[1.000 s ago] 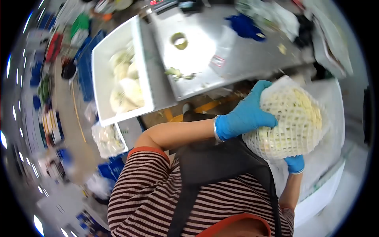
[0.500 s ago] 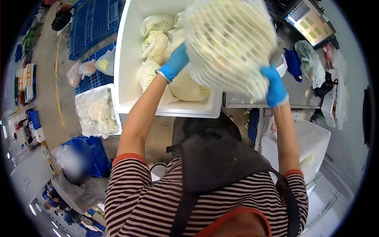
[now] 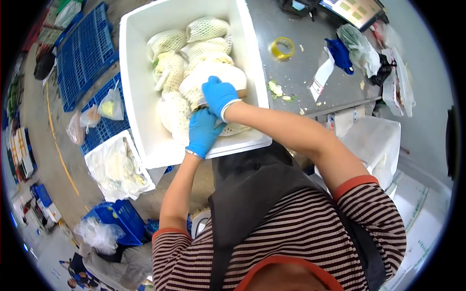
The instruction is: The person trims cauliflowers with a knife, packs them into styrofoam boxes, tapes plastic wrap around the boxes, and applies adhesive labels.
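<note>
A white foam box (image 3: 127,72) holds several pale vegetables (image 3: 167,43) in white foam netting, with bits of green showing. My right hand (image 3: 221,97) is a closed fist low in the box, over a netted vegetable (image 3: 213,72) on top. A brown handle (image 3: 241,92) sticks out on one side of the fist and a shiny metal edge on the other, apparently a knife. My left hand (image 3: 202,132) lies just below, gripping the netting near the box's front wall; its fingertips are partly hidden. Both hands wear blue gloves.
To the right, a metal table (image 3: 310,53) carries a yellow tape roll (image 3: 275,48), vegetable scraps (image 3: 275,89), plastic bags (image 3: 357,46) and a screen (image 3: 352,10). Blue pallets (image 3: 87,58) and a bag-covered white tray (image 3: 90,157) lie on the floor at left.
The large netted bundle raised at the box's right side is now down in the box. My right hand has come in beside my left, and the view has shifted.
</note>
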A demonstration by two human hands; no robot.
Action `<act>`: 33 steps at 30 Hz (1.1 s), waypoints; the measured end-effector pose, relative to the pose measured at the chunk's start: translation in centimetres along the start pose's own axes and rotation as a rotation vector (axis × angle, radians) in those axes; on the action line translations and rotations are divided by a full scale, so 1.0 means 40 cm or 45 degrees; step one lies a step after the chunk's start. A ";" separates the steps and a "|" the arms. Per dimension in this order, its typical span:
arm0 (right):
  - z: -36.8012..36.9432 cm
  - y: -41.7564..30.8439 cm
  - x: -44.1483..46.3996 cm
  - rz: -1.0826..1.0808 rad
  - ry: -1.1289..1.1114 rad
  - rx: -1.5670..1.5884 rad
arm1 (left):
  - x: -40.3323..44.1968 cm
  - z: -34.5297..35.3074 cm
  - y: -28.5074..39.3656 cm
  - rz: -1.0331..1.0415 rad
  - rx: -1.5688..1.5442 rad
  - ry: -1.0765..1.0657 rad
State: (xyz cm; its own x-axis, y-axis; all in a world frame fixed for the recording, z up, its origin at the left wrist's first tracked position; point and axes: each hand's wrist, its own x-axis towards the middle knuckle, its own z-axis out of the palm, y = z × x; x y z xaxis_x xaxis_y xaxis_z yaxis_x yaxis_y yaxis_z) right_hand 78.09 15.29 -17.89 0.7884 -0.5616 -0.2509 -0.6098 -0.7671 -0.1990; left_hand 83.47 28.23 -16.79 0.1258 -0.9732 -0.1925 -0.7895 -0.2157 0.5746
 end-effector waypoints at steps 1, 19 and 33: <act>-0.009 0.016 0.005 -0.008 -0.043 0.074 | 0.001 0.011 -0.004 0.008 -0.009 0.055; -0.446 0.822 -1.107 0.596 0.597 1.815 | 0.179 -0.072 0.677 0.319 -0.141 -0.059; 0.026 1.922 -2.407 1.776 1.125 0.133 | 0.558 1.181 2.117 1.907 -0.002 -0.737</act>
State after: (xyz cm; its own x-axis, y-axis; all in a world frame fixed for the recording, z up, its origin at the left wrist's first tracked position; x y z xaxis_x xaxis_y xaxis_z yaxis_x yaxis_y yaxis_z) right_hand -44.78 10.72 -10.00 -0.5587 -0.7751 0.2950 -0.8155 0.4488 -0.3653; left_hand -8.96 -7.99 -10.02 -0.9566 -0.1385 0.2564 0.0136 0.8576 0.5142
